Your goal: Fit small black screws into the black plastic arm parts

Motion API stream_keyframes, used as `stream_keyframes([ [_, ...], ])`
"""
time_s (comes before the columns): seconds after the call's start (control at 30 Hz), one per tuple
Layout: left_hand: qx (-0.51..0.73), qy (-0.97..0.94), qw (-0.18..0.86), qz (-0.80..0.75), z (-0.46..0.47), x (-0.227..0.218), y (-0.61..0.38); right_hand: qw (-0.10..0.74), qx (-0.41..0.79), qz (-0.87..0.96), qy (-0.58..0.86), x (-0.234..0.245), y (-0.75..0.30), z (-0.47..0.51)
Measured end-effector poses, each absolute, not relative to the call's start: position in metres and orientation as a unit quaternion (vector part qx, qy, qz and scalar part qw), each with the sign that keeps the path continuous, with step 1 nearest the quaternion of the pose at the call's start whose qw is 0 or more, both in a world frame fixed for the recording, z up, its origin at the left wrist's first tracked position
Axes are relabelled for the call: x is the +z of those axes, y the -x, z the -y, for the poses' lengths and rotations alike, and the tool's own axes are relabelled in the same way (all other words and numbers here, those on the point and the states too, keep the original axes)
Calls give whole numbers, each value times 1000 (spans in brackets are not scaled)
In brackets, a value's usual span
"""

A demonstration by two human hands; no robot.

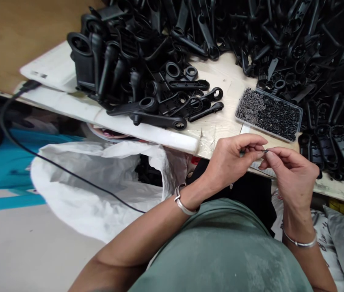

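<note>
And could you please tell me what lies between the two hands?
In the head view, a tiny dark piece sits between the left hand and the right hand; it is too small to identify.

Black cable [57,166] crossing before blue plastic [7,173]; grey floor [16,251].
</note>
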State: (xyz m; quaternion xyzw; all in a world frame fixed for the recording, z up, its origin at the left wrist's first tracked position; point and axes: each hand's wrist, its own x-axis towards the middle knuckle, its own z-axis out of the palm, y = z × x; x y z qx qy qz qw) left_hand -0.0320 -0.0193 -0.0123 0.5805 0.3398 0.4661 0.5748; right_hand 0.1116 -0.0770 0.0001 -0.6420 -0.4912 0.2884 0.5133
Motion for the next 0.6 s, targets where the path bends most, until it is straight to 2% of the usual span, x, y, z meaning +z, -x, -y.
stream_keyframes([
  [0.43,455,-661,469,-370,24,-16,34,364,12,664,653,6,-106,75],
  [0.53,434,-707,421,-366,22,-14,43,360,20,661,658,5,-110,73],
  [0.6,426,-761,339,-352,19,-13,52,358,46,641,678,3,-118,73],
])
